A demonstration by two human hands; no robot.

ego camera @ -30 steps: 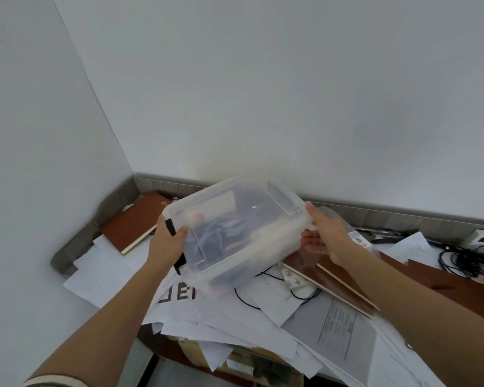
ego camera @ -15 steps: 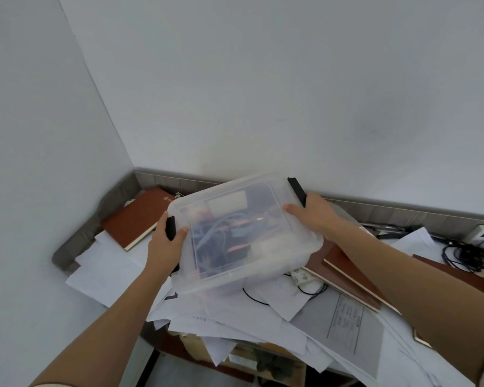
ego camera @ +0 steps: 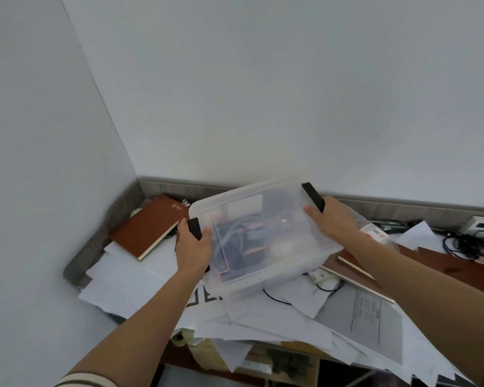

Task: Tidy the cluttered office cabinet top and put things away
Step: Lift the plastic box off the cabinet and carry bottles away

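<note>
Now both hands grip the clear plastic box (ego camera: 266,236) — left hand (ego camera: 192,248) curled round its near black latch, right hand (ego camera: 331,219) at the far one — above the loose papers (ego camera: 140,286) beside a brown notebook (ego camera: 148,226).

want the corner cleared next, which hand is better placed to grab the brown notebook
Likely left: the left hand grips the black latch of the clear storage box right beside the brown notebook, while the right hand holds the opposite latch, across the box.
</note>
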